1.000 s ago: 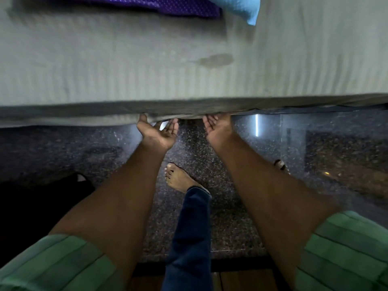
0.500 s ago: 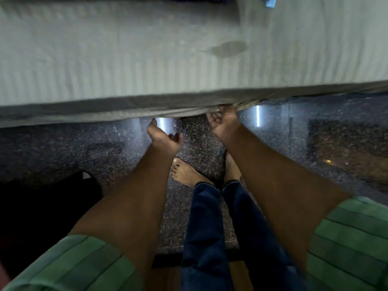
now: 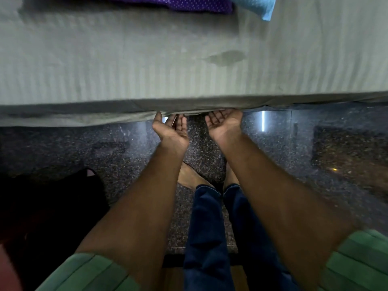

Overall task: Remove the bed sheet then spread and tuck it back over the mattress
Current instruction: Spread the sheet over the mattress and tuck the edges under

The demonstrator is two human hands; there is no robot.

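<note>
The bed sheet [image 3: 147, 66], pale grey-green with faint stripes, is seen spread flat over the mattress and draped over the near edge. Its hem hangs loose along that edge, lowest toward the left, and is drawn up under the mattress toward the right. A dark, oval stain [image 3: 225, 58] is noted on the sheet's top surface, a little back from the near edge and right of centre.

The left hand [image 3: 171, 128] is held palm up directly under the sheet's near edge. Its thumb is raised to touch the hem; the fingers are straight to slightly bent, tips at or under the fabric. No fabric is seen gripped.

The right hand [image 3: 223, 122] is held palm up just beside the left, also under the sheet's edge. Its fingers are relaxed and extended, with the tips hidden behind the hanging hem. Whether they press the cloth upward cannot be told.

At the far side of the sheet, a purple dotted cloth [image 3: 168, 3] is seen lying on top, with a light blue item [image 3: 258, 5] just right of it.

Below the sheet's edge, a dark speckled polished floor [image 3: 84, 148] is visible, with light reflections. Two bare feet and dark blue trouser legs [image 3: 207, 227] are seen between the forearms. Green striped sleeves [image 3: 88, 271] are noted at both upper arms. A black object [image 3: 52, 202] rests on the floor, left of the left forearm; it cannot be identified.
</note>
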